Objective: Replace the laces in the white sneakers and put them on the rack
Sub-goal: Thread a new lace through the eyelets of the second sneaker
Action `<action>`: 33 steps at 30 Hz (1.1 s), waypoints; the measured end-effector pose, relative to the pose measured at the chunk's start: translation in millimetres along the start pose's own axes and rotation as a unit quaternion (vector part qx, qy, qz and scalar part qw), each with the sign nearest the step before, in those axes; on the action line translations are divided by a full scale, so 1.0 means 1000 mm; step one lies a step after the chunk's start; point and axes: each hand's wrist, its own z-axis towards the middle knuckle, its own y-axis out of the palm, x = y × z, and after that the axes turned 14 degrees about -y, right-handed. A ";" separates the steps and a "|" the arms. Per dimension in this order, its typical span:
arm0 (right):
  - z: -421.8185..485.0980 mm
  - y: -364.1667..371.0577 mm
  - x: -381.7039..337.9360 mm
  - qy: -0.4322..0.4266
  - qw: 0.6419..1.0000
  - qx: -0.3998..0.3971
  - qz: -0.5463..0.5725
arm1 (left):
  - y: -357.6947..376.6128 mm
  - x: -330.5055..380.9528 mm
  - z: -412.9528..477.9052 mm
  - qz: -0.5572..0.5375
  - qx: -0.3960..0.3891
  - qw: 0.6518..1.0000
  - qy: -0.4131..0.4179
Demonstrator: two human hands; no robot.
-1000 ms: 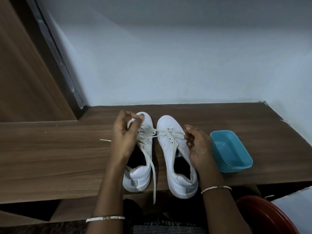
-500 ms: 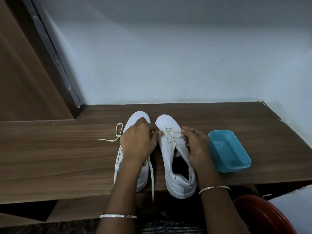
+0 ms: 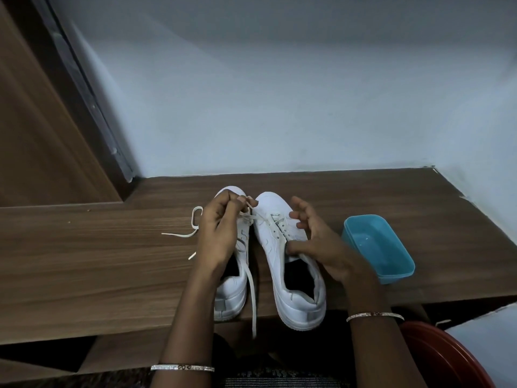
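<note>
pair of white leather sneakers [image 3: 282, 247] at bench's [image 3: 98, 261] near edge | our left hand [image 3: 221, 233] pinches white flat lace [image 3: 253, 292]; right hand [image 3: 321, 245], fingers apart, steadies right shoe | we judge: draw lace evenly, untwisted

Wooden shelf [image 3: 98, 261] bears sneakers [image 3: 293, 264], blue tub [image 3: 377, 247].

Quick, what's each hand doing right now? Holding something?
Left hand: closed, pinching the white lace above the left sneaker.
Right hand: open, fingers spread, thumb resting on the right sneaker, gripping nothing.
</note>
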 end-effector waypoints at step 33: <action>0.014 0.025 0.007 -0.095 0.953 0.223 -0.184 | 0.046 -0.021 -0.004 0.577 0.250 0.767 0.125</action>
